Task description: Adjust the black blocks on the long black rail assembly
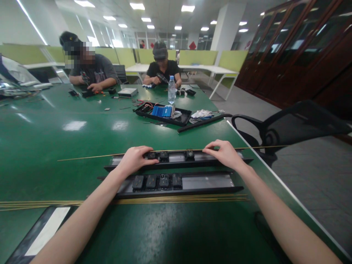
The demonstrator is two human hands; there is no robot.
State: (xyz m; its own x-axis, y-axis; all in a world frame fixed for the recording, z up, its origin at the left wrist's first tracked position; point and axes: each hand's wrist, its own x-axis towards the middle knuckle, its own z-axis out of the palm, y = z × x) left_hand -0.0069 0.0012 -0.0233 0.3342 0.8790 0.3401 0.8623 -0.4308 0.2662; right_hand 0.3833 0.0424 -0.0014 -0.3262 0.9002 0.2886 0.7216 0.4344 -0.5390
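Note:
A long thin brass rod point(262, 147) runs along the far black trough point(178, 158), which has several small black socket modules point(164, 157) inside. My left hand point(135, 160) is closed at the trough's left part. Its fingertips are on the rod, and its thumb lies in front of the leftmost module. Near the right end, my right hand point(224, 153) pinches the rod between thumb and fingers. Closer to me lies a second black trough point(207, 182), with several black socket modules point(151, 182) side by side in its left half.
Several brass rods point(192, 199) lie along the near side. A black panel with a white strip point(48, 231) is at lower left. Beyond are a black tray point(183, 117), a water bottle point(171, 91) and two people at work. A chair point(291, 121) stands right.

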